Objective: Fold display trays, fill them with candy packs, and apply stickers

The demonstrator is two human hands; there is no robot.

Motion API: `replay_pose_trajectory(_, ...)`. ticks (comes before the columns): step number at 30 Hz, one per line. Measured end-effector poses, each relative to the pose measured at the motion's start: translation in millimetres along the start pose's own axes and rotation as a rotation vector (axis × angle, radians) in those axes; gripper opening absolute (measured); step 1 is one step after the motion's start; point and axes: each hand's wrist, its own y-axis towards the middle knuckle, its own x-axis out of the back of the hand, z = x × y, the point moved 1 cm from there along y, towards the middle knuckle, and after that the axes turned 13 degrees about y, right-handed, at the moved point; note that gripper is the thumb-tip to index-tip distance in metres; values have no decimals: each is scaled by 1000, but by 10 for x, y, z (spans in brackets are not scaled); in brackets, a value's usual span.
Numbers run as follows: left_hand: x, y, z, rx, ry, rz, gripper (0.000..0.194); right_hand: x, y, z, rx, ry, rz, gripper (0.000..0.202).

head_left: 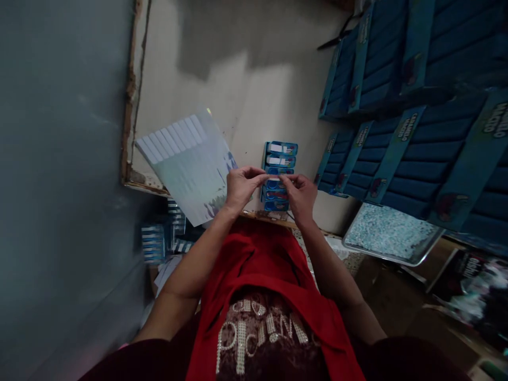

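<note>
A column of small blue packets lies on the pale table near its front edge. White strips show on the upper packets. Over the middle of the column, my left hand and my right hand pinch the two ends of a small white strip. It spans the gap between my fingertips, above a packet. To the left, a sheet with rows of white strips along its top and a printed plant picture lies at a slant, close to my left hand.
Stacked blue packs fill the right side of the table. Scissors lie at the back. A metal tray of pale blue bits sits at the right front. More packets are low left, beside a grey wall.
</note>
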Motion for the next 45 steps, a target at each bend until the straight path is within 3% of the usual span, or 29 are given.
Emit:
replay_pose_trajectory(4, -55, 86, -48, -21, 47, -25, 30, -54, 121, -1, 41, -113, -14, 36)
replay_pose_trajectory(9, -75, 194, 58, 0, 11, 4, 31, -90, 244, -61, 21, -225, -2, 27)
replay_pose_trajectory(13, -168, 386, 270, 103, -112, 27, 51, -31, 415, -178, -51, -261, -122, 45)
replay_pose_trajectory(15, -223, 449, 391, 151, -85, -41, 47, 11, 461, -205, -57, -184, -115, 50)
replay_pose_trajectory(18, -265, 346, 507, 138, 40, -200, 34, 87, 425, -162, -63, 10, -72, 52)
replay_pose_trajectory(21, -232, -3, 478, 2, 99, -269, 36, 148, 297, -45, -82, 97, -47, 57)
replay_pose_trajectory(23, -197, -256, 390, -58, 51, -184, 49, 152, 194, 46, -70, 115, -13, 57)
replay_pose_trajectory(26, -176, -478, 237, -19, -122, 91, 71, 123, 46, 167, -69, 140, 46, 57)
replay_pose_trajectory(28, -175, -511, 175, 34, -185, 199, 68, 118, -39, 222, -112, 176, 93, 56)
replay_pose_trajectory(34, -129, -487, 229, 110, -123, 144, 44, 207, -162, 142, -197, 302, 229, 63)
replay_pose_trajectory(39, -79, -352, 191, 103, 9, 44, 43, 94, -89, -44, -83, 189, 70, 45)
replay_pose_trajectory(45, -73, -88, 171, 100, 118, 33, 36, -71, -2, -83, -26, 5, 29, 39)
